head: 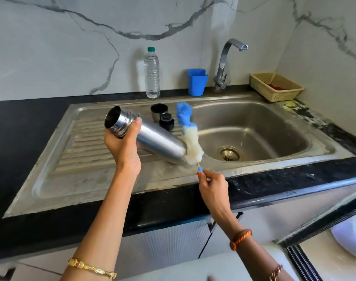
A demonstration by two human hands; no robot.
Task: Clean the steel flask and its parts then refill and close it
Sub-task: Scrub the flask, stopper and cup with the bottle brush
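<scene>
1. Steel flask (pixel 152 138) open, held above the sink (pixel 254 110) drainboard; cup lid (pixel 159 111) and stopper (pixel 166 121) set aside on the drainboard.
2. Left hand (pixel 123 141) wrapped round the flask near its mouth, fingers curled.
3. Right hand (pixel 212 184) pinching the bottle brush (pixel 190 136) handle end; bristles against the flask base, apparently touching.
4. Scrubbing under way; rinsing, refilling and closing left.
5. Long axis tilted: mouth up-left, base down-right toward the basin.
</scene>
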